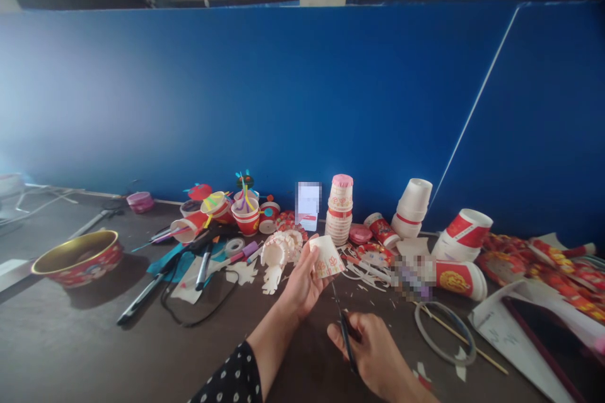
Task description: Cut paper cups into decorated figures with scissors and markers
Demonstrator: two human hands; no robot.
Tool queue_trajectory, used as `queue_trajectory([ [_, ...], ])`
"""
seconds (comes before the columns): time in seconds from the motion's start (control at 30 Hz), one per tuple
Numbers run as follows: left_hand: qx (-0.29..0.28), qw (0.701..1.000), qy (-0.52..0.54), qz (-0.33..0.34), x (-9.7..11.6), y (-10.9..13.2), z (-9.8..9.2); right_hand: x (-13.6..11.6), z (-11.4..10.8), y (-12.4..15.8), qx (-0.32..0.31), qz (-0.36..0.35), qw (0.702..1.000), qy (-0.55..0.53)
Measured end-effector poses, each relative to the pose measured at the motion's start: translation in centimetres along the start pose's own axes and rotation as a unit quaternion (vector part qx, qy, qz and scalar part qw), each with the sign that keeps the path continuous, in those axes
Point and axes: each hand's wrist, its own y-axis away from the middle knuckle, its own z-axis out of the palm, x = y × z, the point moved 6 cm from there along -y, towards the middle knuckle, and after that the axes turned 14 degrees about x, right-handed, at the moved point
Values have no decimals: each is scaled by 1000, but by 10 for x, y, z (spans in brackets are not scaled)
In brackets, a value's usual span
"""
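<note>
My left hand (pixel 305 283) is closed around a white paper cup (pixel 328 258) printed with red and orange flowers. Whether the cup is whole or partly cut, I cannot tell. Lower and to the right, my right hand (pixel 378 352) grips black-handled scissors (pixel 348 343). Their blades point up toward the cup's lower edge, and I cannot make out whether they touch it. Just beyond the cup stands a tall stack of paper cups (pixel 339 220) with a pink top. White paper cut into curled, fringed shapes (pixel 276 255) lies left of my left hand.
At the left sits a red bowl with a gold inside (pixel 75 258). Decorated cups (pixel 246 217), a glue gun (pixel 155 289) and a marker (pixel 203 267) lie nearer the middle. To the right are a tape ring (pixel 444 334), tipped red cups (pixel 458 280) and a dark phone-like slab (pixel 558 346). A lit screen (pixel 309 204) leans against the blue wall.
</note>
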Motion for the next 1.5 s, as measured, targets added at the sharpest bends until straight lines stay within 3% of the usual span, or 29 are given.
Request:
queue_trajectory([
  [0.83,-38,999,-23,1,-5,2,4,3,0,-2,10,6,1000,-22],
  [1.5,-21,999,-41,20,-3,3,6,7,-1,-3,12,25,999,-28],
])
